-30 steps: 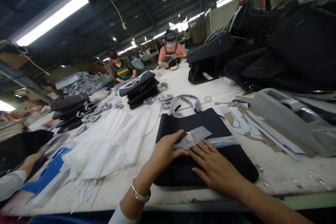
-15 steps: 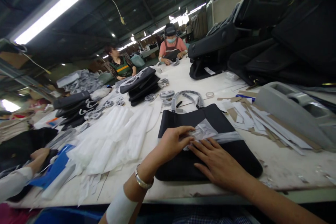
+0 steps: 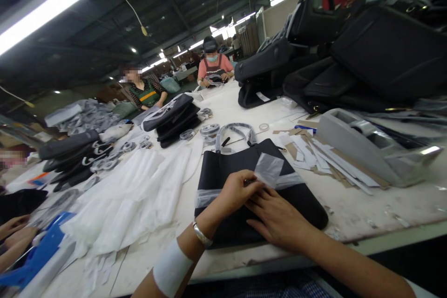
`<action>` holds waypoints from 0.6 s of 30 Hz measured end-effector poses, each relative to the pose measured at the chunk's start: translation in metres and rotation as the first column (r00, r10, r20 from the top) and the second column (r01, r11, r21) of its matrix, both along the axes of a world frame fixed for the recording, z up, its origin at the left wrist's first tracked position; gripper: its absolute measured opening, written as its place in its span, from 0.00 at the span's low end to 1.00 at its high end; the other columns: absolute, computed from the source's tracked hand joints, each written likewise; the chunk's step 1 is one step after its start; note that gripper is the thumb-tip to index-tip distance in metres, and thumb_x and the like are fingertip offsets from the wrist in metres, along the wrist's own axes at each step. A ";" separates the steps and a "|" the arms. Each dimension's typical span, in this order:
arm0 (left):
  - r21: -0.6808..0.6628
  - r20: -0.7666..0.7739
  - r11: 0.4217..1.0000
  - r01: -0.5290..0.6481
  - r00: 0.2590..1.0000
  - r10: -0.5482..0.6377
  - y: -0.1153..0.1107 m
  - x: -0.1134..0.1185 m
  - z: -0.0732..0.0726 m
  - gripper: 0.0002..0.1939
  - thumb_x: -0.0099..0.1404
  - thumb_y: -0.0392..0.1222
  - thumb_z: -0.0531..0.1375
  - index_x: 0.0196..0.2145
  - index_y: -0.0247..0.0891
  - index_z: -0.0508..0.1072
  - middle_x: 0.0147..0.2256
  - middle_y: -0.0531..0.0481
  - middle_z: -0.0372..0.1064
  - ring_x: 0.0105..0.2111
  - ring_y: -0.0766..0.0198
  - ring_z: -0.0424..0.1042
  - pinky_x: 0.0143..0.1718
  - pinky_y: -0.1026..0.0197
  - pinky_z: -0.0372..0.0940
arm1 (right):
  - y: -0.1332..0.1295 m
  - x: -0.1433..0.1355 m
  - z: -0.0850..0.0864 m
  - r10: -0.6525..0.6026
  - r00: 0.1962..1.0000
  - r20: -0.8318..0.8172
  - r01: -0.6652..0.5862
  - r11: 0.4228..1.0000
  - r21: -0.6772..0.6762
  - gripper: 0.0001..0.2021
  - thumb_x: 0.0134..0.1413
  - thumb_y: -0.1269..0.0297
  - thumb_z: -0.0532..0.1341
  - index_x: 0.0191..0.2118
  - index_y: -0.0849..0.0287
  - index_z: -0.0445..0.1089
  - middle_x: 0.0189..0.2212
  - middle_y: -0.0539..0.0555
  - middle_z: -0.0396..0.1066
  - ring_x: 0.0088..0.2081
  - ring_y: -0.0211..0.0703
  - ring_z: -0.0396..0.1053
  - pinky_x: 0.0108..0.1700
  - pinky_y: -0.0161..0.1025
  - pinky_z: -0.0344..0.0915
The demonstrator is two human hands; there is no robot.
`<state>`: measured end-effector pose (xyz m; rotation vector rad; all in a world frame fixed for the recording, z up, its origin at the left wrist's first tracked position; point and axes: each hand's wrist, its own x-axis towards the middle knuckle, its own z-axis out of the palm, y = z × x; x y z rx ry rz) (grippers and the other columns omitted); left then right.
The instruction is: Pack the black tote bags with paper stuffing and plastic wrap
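A black handbag lies flat on the worktable before me, its handles wrapped in clear plastic and pointing away. A band of plastic film runs across its front, with a loose film flap standing up near the middle. My left hand is closed in a pinch at the flap's lower edge; its fingertips are partly hidden. Against the left fingertips, my right hand lies on the bag with fingers stretched out.
White padding sheets are heaped at left, beside a blue tool. Paper and card strips and a grey tape dispenser lie at right. Black bags are piled behind. Co-workers sit across the table; another person's hands show at far left.
My left hand has closed in and met my right fingers. The film flap stands more upright, and more of the film band shows at the bag's left. The view has swung right.
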<state>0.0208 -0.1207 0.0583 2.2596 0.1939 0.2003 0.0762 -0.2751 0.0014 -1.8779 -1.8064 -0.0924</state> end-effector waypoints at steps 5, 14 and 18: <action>-0.207 -0.022 0.978 0.020 0.999 -0.025 0.008 0.004 -0.020 0.12 0.63 0.46 0.63 0.38 0.34 0.79 0.36 0.48 0.77 0.38 0.60 0.74 0.42 0.62 0.66 | -0.001 0.004 0.003 0.055 0.993 -0.104 -0.054 0.998 0.015 0.24 0.63 0.61 0.58 0.63 0.56 0.62 0.57 0.57 0.67 0.61 0.54 0.59 0.66 0.57 0.52; -0.352 0.070 0.928 0.119 0.993 -0.100 0.012 0.000 -0.034 0.20 0.58 0.45 0.68 0.46 0.33 0.75 0.41 0.44 0.77 0.41 0.58 0.74 0.45 0.60 0.67 | -0.018 0.010 0.013 -0.017 0.990 -0.141 0.066 0.934 0.352 0.15 0.63 0.73 0.55 0.52 0.56 0.72 0.42 0.54 0.77 0.44 0.44 0.74 0.52 0.42 0.70; -0.271 0.121 0.949 0.158 0.984 -0.129 0.010 -0.001 -0.035 0.21 0.58 0.45 0.68 0.48 0.34 0.75 0.43 0.44 0.76 0.42 0.58 0.74 0.46 0.59 0.66 | -0.027 0.034 0.029 -0.361 0.915 -0.179 0.403 0.838 0.367 0.18 0.65 0.61 0.56 0.58 0.57 0.67 0.52 0.59 0.71 0.53 0.50 0.69 0.56 0.46 0.67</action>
